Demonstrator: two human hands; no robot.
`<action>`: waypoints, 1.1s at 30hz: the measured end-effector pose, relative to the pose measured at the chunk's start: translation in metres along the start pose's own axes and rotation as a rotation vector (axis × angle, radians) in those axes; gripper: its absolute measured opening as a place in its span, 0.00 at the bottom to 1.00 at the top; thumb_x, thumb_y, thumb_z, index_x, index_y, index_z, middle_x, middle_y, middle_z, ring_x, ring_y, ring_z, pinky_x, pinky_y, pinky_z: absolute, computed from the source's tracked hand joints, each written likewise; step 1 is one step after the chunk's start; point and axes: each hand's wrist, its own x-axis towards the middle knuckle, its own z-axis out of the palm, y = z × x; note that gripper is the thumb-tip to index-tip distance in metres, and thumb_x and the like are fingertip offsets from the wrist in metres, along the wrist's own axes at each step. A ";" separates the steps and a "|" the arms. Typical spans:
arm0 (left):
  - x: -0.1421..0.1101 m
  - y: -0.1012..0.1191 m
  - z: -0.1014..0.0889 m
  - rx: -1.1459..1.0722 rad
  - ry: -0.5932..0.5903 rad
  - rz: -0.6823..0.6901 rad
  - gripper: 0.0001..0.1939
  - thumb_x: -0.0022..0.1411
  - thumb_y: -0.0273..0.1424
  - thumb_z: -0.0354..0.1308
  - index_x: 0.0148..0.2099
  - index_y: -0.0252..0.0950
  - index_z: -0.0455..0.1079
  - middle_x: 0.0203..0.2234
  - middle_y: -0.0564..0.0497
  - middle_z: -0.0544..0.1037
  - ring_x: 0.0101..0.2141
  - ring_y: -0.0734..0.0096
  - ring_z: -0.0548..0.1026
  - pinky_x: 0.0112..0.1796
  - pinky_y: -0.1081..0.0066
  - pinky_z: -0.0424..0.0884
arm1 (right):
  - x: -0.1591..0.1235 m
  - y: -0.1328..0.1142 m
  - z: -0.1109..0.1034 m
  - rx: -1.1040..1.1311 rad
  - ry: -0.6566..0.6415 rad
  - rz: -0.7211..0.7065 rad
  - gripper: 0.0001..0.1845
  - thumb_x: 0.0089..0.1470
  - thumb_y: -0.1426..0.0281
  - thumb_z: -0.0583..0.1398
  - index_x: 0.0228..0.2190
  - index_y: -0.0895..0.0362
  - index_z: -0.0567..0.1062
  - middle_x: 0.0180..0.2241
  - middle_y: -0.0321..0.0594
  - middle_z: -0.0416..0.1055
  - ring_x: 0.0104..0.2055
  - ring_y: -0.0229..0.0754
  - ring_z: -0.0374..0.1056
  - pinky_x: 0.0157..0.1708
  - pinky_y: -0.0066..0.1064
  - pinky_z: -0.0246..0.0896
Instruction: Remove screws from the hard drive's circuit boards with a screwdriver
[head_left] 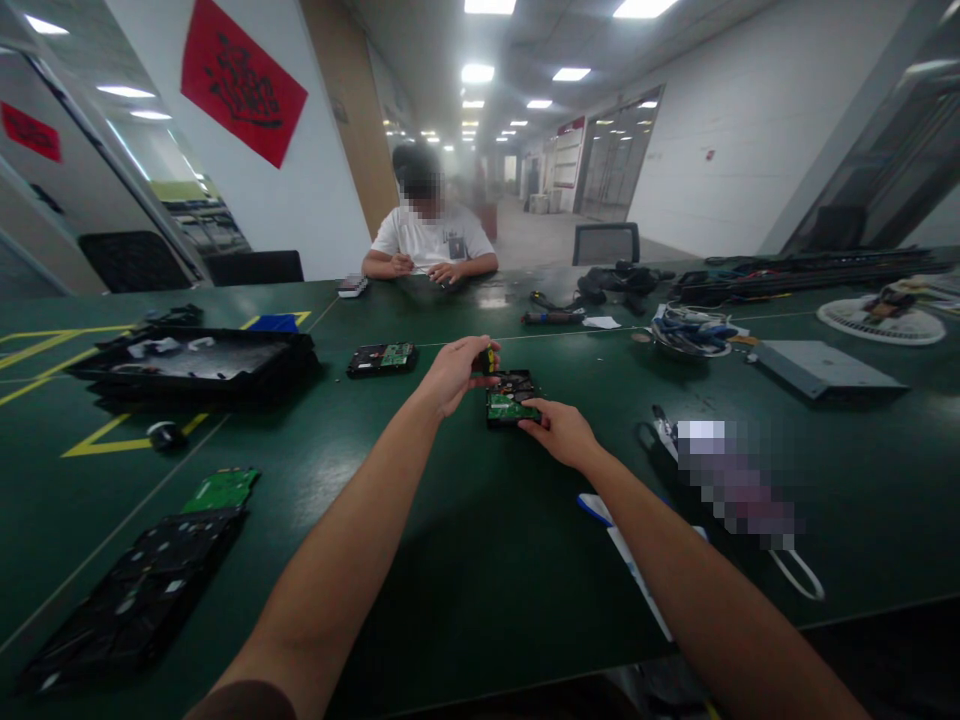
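Observation:
A hard drive (511, 386) with a green circuit board lies on the green table in front of me. My left hand (457, 372) is above its far left edge, fingers closed around a screwdriver (490, 358) with a black and yellow handle. The screwdriver's tip is too small to make out. At the near right side of the drive, my right hand (559, 428) grips its edge between thumb and fingers. Left of my hands sits a second hard drive (382, 358), also with a green board showing.
A black tray (292, 352) holds small white pieces on the left. Nearer lie stacked black drives (142, 590) and a green circuit board (221, 490). To the right are a bowl of cables (691, 335), a metal case (825, 368) and a pouch. Across the table sits a person (435, 240).

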 end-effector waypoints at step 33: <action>0.001 0.000 0.002 0.102 0.011 0.053 0.14 0.63 0.40 0.63 0.38 0.33 0.75 0.33 0.44 0.79 0.33 0.68 0.77 0.30 0.71 0.72 | 0.008 0.019 0.001 -0.256 0.041 0.226 0.20 0.66 0.57 0.52 0.55 0.47 0.73 0.49 0.48 0.64 0.42 0.47 0.68 0.35 0.34 0.61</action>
